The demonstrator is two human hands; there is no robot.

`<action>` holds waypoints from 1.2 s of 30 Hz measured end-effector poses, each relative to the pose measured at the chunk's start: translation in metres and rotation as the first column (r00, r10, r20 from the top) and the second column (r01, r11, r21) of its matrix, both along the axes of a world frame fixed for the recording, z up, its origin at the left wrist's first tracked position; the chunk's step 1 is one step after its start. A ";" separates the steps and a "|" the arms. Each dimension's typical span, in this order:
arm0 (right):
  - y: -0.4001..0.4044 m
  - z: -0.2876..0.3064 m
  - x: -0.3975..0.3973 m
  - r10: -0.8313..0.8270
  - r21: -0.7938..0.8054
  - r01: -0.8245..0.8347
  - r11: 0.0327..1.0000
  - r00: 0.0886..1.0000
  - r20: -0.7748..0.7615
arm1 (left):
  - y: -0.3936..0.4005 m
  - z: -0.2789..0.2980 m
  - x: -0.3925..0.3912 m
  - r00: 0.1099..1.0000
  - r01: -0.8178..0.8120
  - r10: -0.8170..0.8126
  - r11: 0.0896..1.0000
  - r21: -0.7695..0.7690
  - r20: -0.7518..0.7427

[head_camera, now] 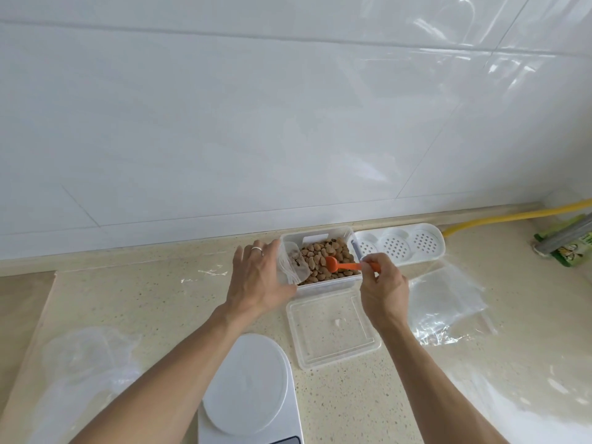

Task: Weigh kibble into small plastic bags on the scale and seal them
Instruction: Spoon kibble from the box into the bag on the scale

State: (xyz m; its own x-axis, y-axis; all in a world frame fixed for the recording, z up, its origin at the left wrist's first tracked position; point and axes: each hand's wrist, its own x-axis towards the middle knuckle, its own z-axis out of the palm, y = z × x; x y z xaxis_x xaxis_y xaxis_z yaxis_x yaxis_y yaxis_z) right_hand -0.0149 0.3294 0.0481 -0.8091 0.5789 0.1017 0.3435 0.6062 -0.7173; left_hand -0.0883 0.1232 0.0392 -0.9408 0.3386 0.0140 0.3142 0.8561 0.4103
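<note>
bright even daylight, glare streaks on wall tiles [499, 59], wide-angle edge bending, soft shadows.

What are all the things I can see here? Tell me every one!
kibble tub: one, clear, by the wall, full of brown kibble
spoon: one, orange, over the kibble
small bag: one, clear, at the tub's left end
lid: one, clear, in front of the tub
scale: one, white, nearest
spare bags: clear, right of the lid
holed tray: one, white, right of the tub
hose: one, yellow, far right
left hand: holds the small bag
right hand: pinches the spoon
</note>
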 end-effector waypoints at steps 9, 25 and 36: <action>0.001 0.005 -0.001 -0.319 -0.567 0.316 0.761 0.943 0.097 | 0.003 -0.002 0.004 0.999 0.022 -0.020 0.997 -0.077 0.030; -0.007 0.065 0.011 0.319 -0.117 -0.340 0.933 0.933 -0.165 | 0.033 0.010 -0.005 0.972 -0.054 -0.022 0.949 0.310 0.235; 0.007 0.056 -0.003 0.019 -0.161 -0.056 0.985 0.974 -0.224 | 0.014 0.007 -0.004 0.988 -0.124 0.109 0.981 0.148 0.108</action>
State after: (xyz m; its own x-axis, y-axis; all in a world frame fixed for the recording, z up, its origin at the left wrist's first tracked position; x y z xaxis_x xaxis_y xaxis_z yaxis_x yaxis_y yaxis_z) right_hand -0.0182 0.3365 0.1037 -0.7987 0.5724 0.1856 0.1446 0.4820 -0.8642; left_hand -0.0928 0.1376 0.0465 -0.9730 0.2278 -0.0377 0.1674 0.8084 0.5643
